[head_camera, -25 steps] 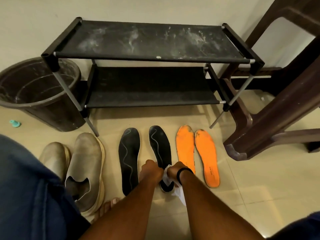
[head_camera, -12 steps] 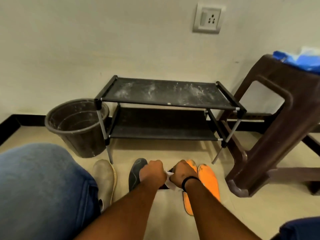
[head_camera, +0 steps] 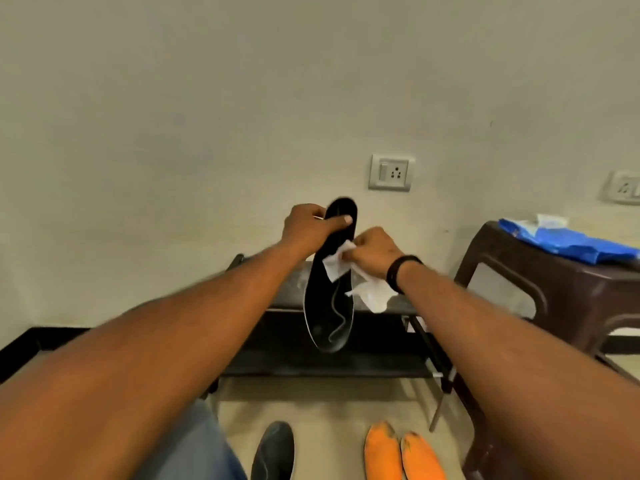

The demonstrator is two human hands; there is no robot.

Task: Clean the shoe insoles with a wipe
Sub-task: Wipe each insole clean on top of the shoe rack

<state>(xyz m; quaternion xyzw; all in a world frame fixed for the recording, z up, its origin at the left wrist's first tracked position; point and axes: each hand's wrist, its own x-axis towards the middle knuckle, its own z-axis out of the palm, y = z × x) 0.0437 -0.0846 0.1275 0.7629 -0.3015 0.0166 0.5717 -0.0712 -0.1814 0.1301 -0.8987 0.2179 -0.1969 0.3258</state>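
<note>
Head view, left hand (head_camera: pixel 304 230) grip holding black insole (head_camera: pixel 330 285), right hand (head_camera: pixel 372 252) grip pinching wipe (head_camera: pixel 349 271)

Black two-shelf rack (head_camera: pixel 363 367) against cream wall. Brown plastic stool (head_camera: pixel 540 289) just right of it, blue packet (head_camera: pixel 568 242) lying on top. White switch-and-socket plate (head_camera: pixel 390 172) on wall above; second plate (head_camera: pixel 625 191) at right edge.
</note>
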